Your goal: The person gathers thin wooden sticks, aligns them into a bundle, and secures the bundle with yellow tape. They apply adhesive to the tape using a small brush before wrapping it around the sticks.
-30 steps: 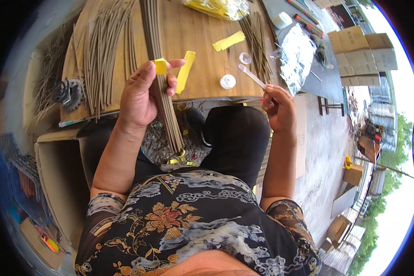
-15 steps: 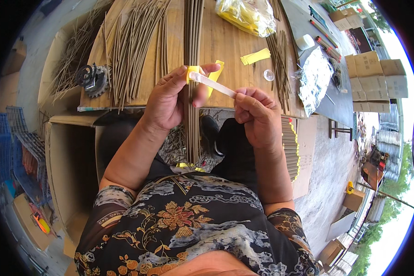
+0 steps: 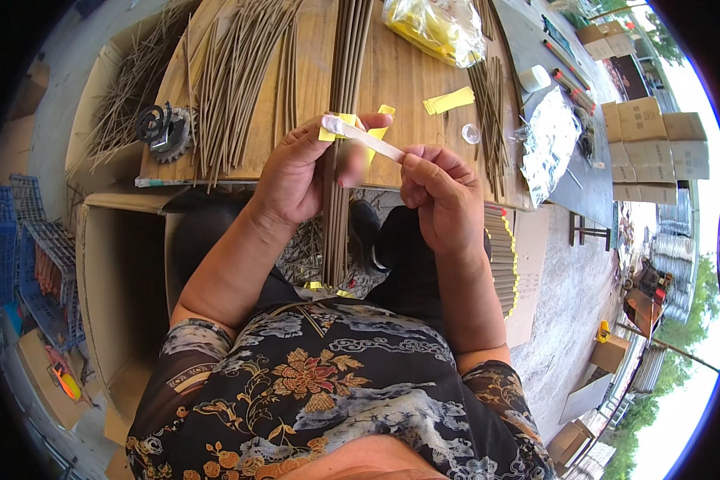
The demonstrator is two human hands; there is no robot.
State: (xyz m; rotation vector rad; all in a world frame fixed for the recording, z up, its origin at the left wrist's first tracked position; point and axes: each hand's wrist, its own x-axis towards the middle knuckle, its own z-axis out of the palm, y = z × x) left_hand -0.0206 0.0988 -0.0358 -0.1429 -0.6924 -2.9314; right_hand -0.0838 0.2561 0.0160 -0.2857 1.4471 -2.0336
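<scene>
My left hand (image 3: 292, 176) is closed round a bundle of thin brown sticks (image 3: 350, 64), which look like incense sticks. The bundle lies over the table edge, its near end hanging down between my legs. A yellow paper strip (image 3: 386, 118) is held against the bundle by the same hand, one end poking out right of the fingers. My right hand (image 3: 444, 188) pinches a flat wooden spatula (image 3: 386, 149). White paste coats the spatula's far tip, which rests on the strip's left end beside my left thumb.
Loose brown sticks (image 3: 240, 88) lie on the wooden table (image 3: 412, 80). Yellow strips (image 3: 450, 100), a small clear round dish (image 3: 471, 134) and a plastic bag of yellow pieces (image 3: 436, 32) sit farther right. An open cardboard box (image 3: 124, 296) stands at the left. Yellow-banded bundles (image 3: 501, 256) lie beside my right arm.
The spatula's pasted tip has slid left along the yellow strip, whose left end now lies flatter and more open. The bundle's far end leans slightly more to the right.
</scene>
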